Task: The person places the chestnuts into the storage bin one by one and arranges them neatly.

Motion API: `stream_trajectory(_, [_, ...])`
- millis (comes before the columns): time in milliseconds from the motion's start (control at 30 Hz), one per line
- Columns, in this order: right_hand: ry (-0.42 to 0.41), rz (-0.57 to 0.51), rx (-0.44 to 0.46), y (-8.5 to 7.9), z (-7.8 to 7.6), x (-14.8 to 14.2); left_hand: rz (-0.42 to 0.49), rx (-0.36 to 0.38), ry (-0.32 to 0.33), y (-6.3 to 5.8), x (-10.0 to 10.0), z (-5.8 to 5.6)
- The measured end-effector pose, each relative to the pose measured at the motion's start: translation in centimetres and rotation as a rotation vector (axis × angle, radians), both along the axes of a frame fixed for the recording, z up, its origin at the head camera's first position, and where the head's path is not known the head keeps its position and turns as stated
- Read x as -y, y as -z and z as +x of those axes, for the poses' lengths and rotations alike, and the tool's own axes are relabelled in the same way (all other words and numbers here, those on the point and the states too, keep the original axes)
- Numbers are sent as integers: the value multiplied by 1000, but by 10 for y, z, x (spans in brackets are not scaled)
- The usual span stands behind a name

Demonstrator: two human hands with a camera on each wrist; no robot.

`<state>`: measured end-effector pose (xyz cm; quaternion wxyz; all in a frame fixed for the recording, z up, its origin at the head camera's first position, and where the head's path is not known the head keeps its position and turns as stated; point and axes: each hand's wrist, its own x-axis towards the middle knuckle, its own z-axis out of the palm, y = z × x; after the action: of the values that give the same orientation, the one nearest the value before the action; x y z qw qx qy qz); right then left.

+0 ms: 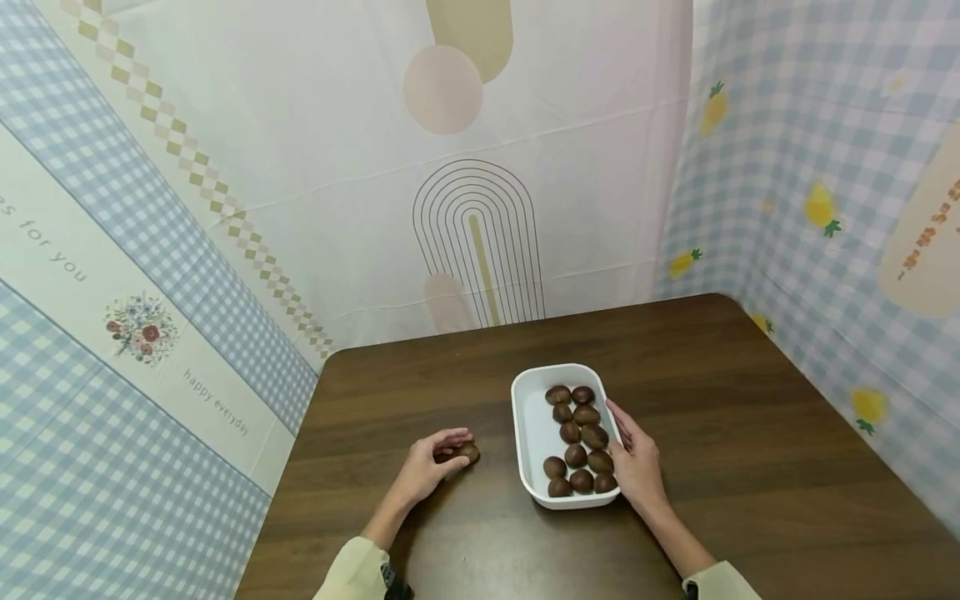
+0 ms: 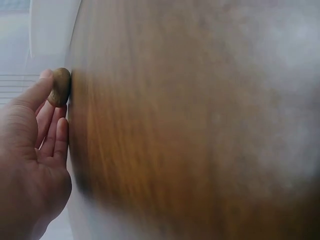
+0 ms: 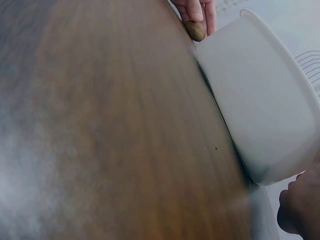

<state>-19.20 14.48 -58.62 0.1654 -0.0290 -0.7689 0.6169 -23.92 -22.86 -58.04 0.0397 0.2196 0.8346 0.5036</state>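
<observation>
My left hand (image 1: 426, 468) pinches a brown chestnut (image 1: 468, 452) between thumb and fingers, left of a white tray (image 1: 528, 433). In the left wrist view that chestnut (image 2: 61, 87) sits at the tabletop, by the thumb tip. My right hand (image 1: 637, 465) grips the tray's right side, its thumb at the rim and its fingers along the outer wall. Several chestnuts (image 1: 587, 415) lie in the tray, mostly on its right half and near end. The right wrist view has the tray's outer wall (image 3: 260, 100), with part of the right hand (image 3: 302, 207) at the edge.
A dark brown wooden table (image 1: 720, 417) carries the tray. Behind it hangs a pale patterned cloth (image 1: 337, 167), with blue checked cloth (image 1: 795, 125) on the right and more on the left. The table's far edge runs close to the back cloth.
</observation>
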Motion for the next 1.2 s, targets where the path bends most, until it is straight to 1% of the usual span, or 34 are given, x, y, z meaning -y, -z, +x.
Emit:
stream_trajectory(267, [3,3,11,-2,0,0,-37,-32,7,1,0,0])
stream_trajectory(700, [5,-2,19,-3,2,0,-60,-38,22,1,1,0])
stream_trajectory(867, [-17,-31,5,-6,2,0,-86,-53,51,-1,4,0])
stream_trajectory(1033, [-20,-33,7,-6,2,0,-122,-62,102,-5,7,-2])
stream_trajectory(1200, [-10,-18,19,-5,1,-1,-151,-10,122,-10,6,-5])
